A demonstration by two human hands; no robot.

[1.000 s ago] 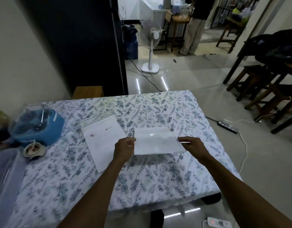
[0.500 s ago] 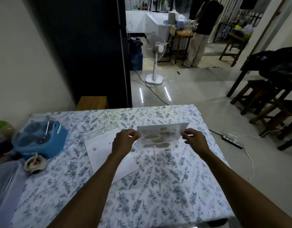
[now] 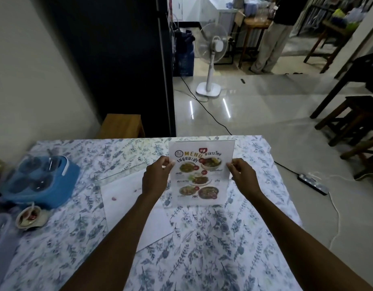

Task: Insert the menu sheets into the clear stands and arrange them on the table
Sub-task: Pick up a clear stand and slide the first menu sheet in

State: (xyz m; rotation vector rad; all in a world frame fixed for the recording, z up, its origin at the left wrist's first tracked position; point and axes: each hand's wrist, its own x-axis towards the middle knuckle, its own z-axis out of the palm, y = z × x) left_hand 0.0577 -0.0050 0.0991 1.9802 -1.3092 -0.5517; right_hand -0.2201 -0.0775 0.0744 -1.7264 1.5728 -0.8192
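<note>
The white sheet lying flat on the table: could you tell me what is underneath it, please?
The floral tablecloth shows all around the white sheet, and a clear edge, perhaps another stand, pokes out at its far side. What else lies beneath is covered; the left forearm hides part.

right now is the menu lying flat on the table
No, the menu is held upright and facing the camera, pinched at its side edges by the left hand and the right hand.

I note a pale wall (image 3: 34, 70) on the left, a black panel (image 3: 118, 59) beside it, glossy floor tiles (image 3: 265, 114) reflecting light strips, a standing fan (image 3: 210, 49), dark wooden stools (image 3: 349, 122) at right, dim lighting overall.
</note>
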